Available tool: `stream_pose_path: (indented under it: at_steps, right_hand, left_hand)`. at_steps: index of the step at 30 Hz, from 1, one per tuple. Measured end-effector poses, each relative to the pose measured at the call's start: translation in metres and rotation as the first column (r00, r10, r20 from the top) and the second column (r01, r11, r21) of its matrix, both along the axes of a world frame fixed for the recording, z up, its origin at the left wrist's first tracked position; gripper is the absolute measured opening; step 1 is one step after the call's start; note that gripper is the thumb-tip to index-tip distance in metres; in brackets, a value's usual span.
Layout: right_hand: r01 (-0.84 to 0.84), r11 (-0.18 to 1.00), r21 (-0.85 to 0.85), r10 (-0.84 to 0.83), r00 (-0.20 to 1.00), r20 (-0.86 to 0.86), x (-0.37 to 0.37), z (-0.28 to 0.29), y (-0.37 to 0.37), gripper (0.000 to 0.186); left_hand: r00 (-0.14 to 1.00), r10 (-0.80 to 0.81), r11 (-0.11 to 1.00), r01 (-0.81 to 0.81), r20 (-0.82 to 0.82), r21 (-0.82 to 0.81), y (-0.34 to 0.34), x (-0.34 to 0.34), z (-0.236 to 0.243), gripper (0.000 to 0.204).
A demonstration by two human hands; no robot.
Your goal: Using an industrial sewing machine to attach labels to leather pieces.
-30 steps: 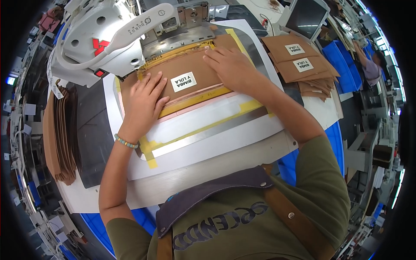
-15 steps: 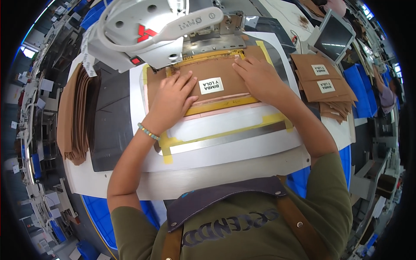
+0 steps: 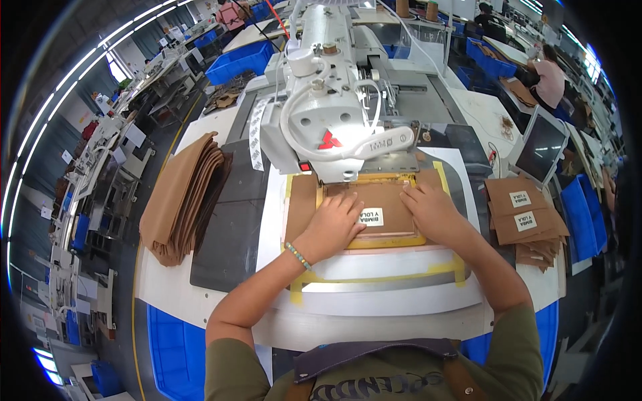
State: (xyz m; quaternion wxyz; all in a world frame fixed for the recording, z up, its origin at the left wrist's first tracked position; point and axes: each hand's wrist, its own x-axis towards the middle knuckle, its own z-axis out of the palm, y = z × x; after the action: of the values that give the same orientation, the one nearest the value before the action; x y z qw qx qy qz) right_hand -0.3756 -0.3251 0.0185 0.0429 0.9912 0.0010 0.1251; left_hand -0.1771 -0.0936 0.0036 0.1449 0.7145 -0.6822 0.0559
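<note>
A brown fabric panel (image 3: 396, 215) with a white printed label (image 3: 371, 217) lies flat in a yellow-edged frame (image 3: 384, 242) below the head of a white sewing machine (image 3: 321, 113). My left hand (image 3: 332, 226) rests flat on the panel, its fingers spread beside the label's left edge. On the panel's right side, my right hand (image 3: 433, 212) lies palm down with fingers stretched toward the frame's far right corner. Neither hand grips anything. The machine's needle area is hidden behind its head and a white lamp arm (image 3: 381, 144).
A thick stack of folded brown panels (image 3: 177, 200) stands on the left. Labelled brown panels (image 3: 523, 212) are piled on the right, near a dark screen (image 3: 542, 144) and a blue bin (image 3: 580, 214). Other people work at tables farther back.
The view has tilted upward, showing more of the machine and room. My left hand has slid slightly closer to the label. My right hand stays on the panel's right side.
</note>
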Motion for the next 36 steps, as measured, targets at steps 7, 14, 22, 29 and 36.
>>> stream_pose_path:
  at_steps: [7, 14, 22, 29, 36]
  right_hand:
    - [-0.093, 0.996, 0.013, 0.09, 0.988, 0.121, 0.033, -0.003, -0.001, 0.028]
    - [-0.074, 0.997, 0.004, 0.074, 0.997, 0.012, 0.043, -0.006, 0.016, 0.036]
    - [-0.132, 0.991, -0.026, 0.133, 0.99, 0.055, 0.058, -0.008, 0.028, 0.035]
    - [-0.144, 0.988, -0.062, 0.147, 0.988, 0.048, 0.07, -0.013, 0.041, 0.032]
    - [-0.1, 0.978, 0.184, 0.103, 0.995, -0.009, 0.033, 0.013, 0.041, 0.035]
  left_hand:
    - [0.997, -0.06, 0.998, 0.06, -0.043, 0.0, -0.009, 0.008, 0.002, 0.05]
    - [0.999, -0.016, 0.999, 0.017, -0.052, 0.035, 0.0, 0.006, -0.002, 0.05]
    - [0.997, -0.041, 0.999, 0.041, -0.065, 0.003, 0.006, 0.008, -0.004, 0.052]
    - [0.993, -0.034, 0.999, 0.031, -0.109, -0.028, 0.011, 0.019, -0.009, 0.053]
    - [0.992, -0.022, 0.999, 0.017, -0.121, -0.043, 0.016, 0.029, -0.005, 0.049]
